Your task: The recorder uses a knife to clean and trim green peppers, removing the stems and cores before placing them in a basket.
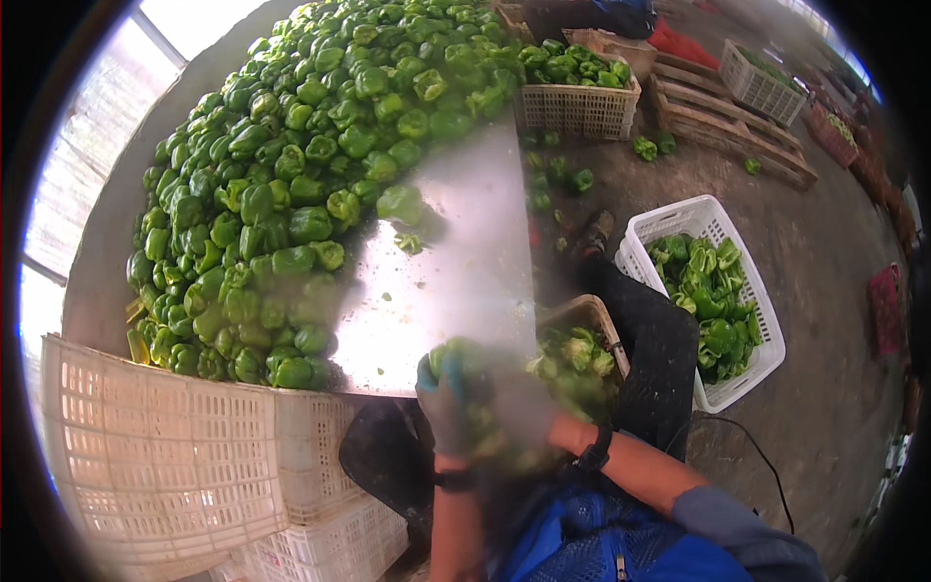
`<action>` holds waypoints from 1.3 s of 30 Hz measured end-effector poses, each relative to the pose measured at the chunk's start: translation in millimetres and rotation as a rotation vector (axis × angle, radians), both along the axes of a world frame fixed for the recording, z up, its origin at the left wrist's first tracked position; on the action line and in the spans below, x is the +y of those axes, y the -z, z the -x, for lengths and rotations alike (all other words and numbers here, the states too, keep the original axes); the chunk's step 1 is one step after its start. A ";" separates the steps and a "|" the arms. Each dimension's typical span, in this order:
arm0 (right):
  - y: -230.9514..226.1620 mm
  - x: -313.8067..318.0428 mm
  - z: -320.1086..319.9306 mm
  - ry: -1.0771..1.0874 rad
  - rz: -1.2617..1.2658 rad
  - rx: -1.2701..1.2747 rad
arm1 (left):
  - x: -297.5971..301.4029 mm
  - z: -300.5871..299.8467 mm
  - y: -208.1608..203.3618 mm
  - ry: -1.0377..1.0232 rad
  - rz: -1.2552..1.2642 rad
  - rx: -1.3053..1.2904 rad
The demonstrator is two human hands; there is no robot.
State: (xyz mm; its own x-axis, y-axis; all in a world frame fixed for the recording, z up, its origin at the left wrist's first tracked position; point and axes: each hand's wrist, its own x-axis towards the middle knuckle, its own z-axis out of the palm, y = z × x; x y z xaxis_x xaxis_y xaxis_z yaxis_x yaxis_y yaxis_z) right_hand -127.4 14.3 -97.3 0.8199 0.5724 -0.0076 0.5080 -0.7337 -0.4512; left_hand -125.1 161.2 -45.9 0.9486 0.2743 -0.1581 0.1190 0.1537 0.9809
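At the lower centre of the frame, a green pepper [462, 353] is held in the gloved left hand [444, 400], whose fingers are curled round it, by the lower edge of the metal table [465, 257]. The right hand [524, 407], just beside it, is blurred; its opening and any grip cannot be told. Loose peppers [291, 194] are heaped at upper left, and others are held in a white crate [772, 339] at right.
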 end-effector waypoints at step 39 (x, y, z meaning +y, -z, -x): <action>66.4 27.5 -132.8 -0.165 -0.393 0.406 | -3.9 46.7 36.4 -0.120 -0.330 -0.083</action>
State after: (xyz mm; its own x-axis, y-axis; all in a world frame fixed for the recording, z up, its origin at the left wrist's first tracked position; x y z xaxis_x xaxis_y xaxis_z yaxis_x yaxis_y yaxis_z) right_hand 5.4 41.8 -163.7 0.6958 0.7154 -0.0638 0.3309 -0.3982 -0.8556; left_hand -171.9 157.2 -82.4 0.9124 0.4079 0.0340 0.0369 -0.1647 0.9856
